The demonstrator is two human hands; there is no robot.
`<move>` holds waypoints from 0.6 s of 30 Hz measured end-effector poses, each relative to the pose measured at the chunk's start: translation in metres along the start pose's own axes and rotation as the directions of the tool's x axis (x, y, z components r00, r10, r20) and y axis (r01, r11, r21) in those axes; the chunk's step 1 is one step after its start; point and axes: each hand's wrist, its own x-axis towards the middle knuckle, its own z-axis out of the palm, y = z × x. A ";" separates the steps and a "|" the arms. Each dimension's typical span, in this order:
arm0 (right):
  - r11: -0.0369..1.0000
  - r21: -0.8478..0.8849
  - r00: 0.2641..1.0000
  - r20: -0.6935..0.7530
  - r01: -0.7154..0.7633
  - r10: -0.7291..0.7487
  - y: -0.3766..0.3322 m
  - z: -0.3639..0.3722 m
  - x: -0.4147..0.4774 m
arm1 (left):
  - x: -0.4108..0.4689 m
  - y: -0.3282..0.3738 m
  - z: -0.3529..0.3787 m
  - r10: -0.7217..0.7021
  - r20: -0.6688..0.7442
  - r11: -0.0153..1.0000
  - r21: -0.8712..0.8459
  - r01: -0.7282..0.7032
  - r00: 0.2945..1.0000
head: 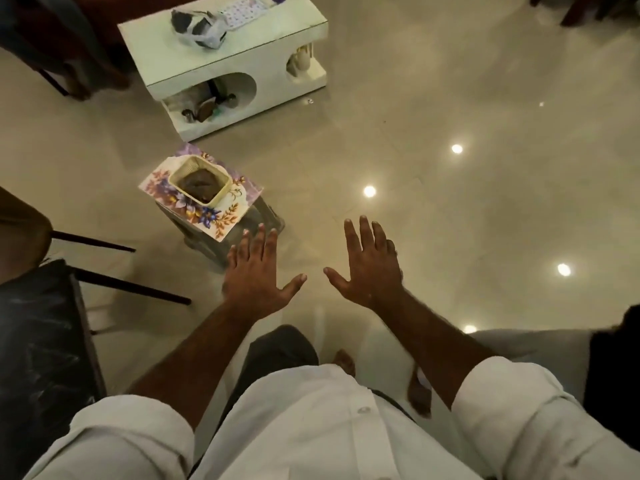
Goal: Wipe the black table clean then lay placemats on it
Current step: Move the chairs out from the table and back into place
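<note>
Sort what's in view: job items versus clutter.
For the job: black table at the left edge; floral placemats on a stool, under a cream basket; empty left hand and right hand.

Just lying about: white coffee table, plastic bag, chair legs.

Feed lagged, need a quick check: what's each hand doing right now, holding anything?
Left hand: open, fingers spread, holding nothing.
Right hand: open, fingers spread, holding nothing.
</note>
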 end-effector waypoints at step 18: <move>0.922 -0.077 0.919 0.146 0.380 -0.367 -0.037 -0.081 0.429 | 0.312 -0.106 -0.079 -0.351 -0.066 0.920 -0.213 0.330 0.934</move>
